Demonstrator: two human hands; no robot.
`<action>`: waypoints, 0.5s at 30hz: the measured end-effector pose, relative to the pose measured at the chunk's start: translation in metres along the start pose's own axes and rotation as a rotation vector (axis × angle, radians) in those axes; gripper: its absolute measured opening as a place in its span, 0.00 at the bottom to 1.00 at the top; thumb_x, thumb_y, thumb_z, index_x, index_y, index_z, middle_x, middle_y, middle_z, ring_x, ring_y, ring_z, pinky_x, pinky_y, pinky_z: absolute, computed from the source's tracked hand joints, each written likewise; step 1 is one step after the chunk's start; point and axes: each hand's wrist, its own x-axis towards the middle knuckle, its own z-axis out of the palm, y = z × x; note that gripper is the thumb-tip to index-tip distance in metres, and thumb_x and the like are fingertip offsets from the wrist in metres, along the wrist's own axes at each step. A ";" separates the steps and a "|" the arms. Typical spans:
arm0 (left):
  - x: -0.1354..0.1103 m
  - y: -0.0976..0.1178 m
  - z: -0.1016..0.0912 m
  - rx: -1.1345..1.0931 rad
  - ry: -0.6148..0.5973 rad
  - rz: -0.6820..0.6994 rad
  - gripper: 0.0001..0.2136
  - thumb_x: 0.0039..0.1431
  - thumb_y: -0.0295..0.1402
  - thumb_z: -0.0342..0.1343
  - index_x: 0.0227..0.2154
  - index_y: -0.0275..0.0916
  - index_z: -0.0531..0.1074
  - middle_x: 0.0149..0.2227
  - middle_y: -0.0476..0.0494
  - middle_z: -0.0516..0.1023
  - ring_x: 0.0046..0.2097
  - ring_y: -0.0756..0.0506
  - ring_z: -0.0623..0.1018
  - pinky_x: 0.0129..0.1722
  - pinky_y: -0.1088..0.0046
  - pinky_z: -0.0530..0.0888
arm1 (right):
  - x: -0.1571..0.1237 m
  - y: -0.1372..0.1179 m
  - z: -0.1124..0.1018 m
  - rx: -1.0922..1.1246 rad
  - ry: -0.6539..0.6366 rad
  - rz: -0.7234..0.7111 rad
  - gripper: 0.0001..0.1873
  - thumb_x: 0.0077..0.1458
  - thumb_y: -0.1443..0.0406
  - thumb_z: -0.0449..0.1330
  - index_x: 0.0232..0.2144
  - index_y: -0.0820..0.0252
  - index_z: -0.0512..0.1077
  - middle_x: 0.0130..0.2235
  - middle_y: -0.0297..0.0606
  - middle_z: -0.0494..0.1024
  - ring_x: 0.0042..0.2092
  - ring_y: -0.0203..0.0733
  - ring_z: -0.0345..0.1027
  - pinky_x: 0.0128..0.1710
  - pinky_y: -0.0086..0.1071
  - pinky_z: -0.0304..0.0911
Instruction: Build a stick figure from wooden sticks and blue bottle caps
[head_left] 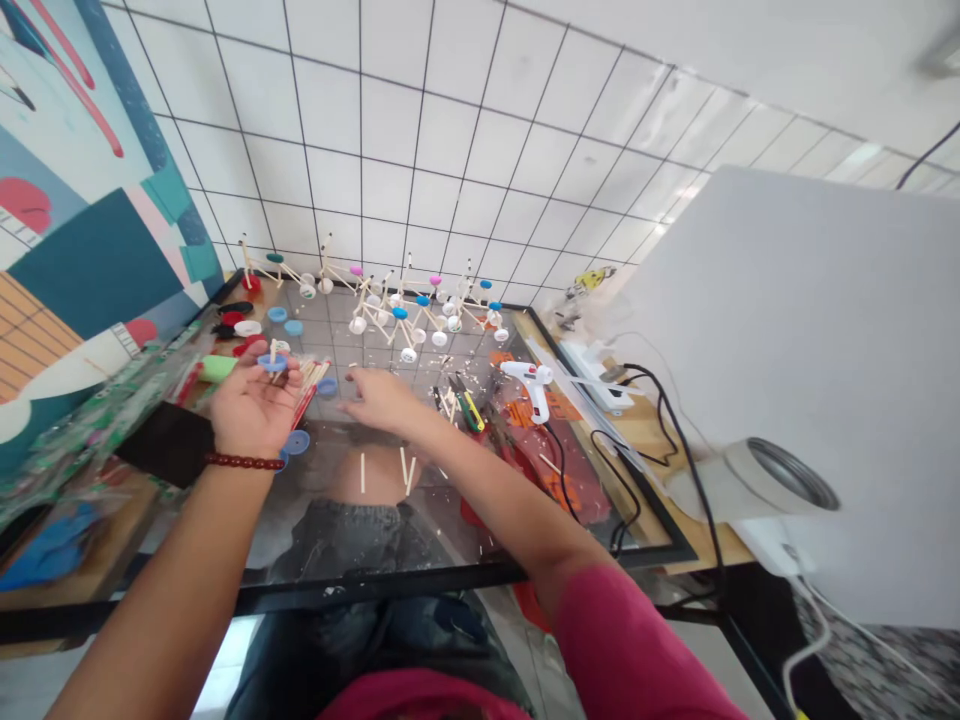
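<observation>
Left hand and right hand apart over a glass-top counter. Left hand palm up, fingers curled around a blue bottle cap with an upright matchstick standing in it; red bead bracelet on that wrist, black cloth just beside it. Right hand open, fingers spread, palm down, holding nothing, with loose matchsticks scattered below it. Matchstick-and-bottle-cap model stands at 12 o'clock from the right hand, against the tiled wall. More blue caps lie at 7 o'clock from the right hand, near the left wrist. At 3 o'clock from the right hand: yellow utility knife and white hot glue gun, with its black cord running down the counter. Power strip lies farther out at 2 o'clock. Pink sleeve on right forearm. Glue gun and knife show no readable writing at this size; mural at 10 o'clock has no legible words.
</observation>
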 end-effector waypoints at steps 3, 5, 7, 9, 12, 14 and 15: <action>-0.005 0.000 0.008 -0.060 0.022 -0.135 0.10 0.54 0.22 0.57 0.35 0.40 0.78 0.31 0.45 0.82 0.31 0.49 0.79 0.28 0.77 0.77 | 0.028 -0.013 0.020 -0.015 0.014 0.054 0.24 0.60 0.52 0.72 0.54 0.56 0.78 0.49 0.47 0.87 0.46 0.54 0.83 0.39 0.36 0.72; -0.006 0.000 0.010 -0.040 0.000 -0.156 0.07 0.58 0.23 0.57 0.35 0.38 0.78 0.30 0.44 0.81 0.30 0.49 0.78 0.27 0.78 0.76 | 0.036 -0.016 0.025 -0.004 0.024 0.035 0.18 0.62 0.54 0.70 0.51 0.55 0.78 0.49 0.46 0.87 0.46 0.53 0.83 0.39 0.35 0.72; -0.005 -0.001 0.010 0.009 -0.022 -0.144 0.04 0.60 0.26 0.58 0.35 0.37 0.78 0.30 0.44 0.81 0.29 0.50 0.77 0.26 0.79 0.74 | 0.031 -0.014 0.022 0.004 0.049 0.002 0.14 0.63 0.58 0.68 0.49 0.55 0.78 0.48 0.45 0.87 0.47 0.52 0.83 0.41 0.35 0.72; -0.004 -0.005 0.008 0.096 -0.082 -0.105 0.02 0.60 0.27 0.61 0.33 0.37 0.78 0.30 0.46 0.81 0.28 0.52 0.76 0.25 0.80 0.72 | 0.013 -0.006 0.013 0.033 0.121 -0.042 0.15 0.62 0.61 0.68 0.51 0.54 0.76 0.48 0.43 0.86 0.48 0.50 0.82 0.44 0.36 0.72; -0.008 -0.017 0.006 0.218 -0.181 -0.044 0.05 0.51 0.26 0.67 0.31 0.37 0.78 0.30 0.47 0.81 0.27 0.52 0.76 0.24 0.80 0.68 | -0.029 0.014 -0.004 0.129 0.262 -0.105 0.19 0.61 0.65 0.66 0.54 0.53 0.74 0.44 0.38 0.85 0.44 0.46 0.80 0.47 0.37 0.73; -0.016 -0.027 0.006 0.296 -0.242 -0.032 0.08 0.45 0.27 0.71 0.30 0.37 0.79 0.29 0.47 0.81 0.27 0.52 0.76 0.24 0.79 0.67 | -0.058 0.028 -0.012 0.163 0.372 -0.134 0.20 0.59 0.66 0.66 0.53 0.54 0.75 0.47 0.40 0.84 0.42 0.44 0.79 0.47 0.37 0.74; -0.021 -0.031 0.007 0.343 -0.282 -0.035 0.10 0.43 0.28 0.72 0.30 0.37 0.80 0.28 0.47 0.80 0.26 0.52 0.75 0.24 0.78 0.67 | -0.071 0.035 -0.014 0.177 0.407 -0.144 0.20 0.57 0.66 0.66 0.53 0.55 0.76 0.47 0.42 0.83 0.41 0.44 0.78 0.46 0.37 0.74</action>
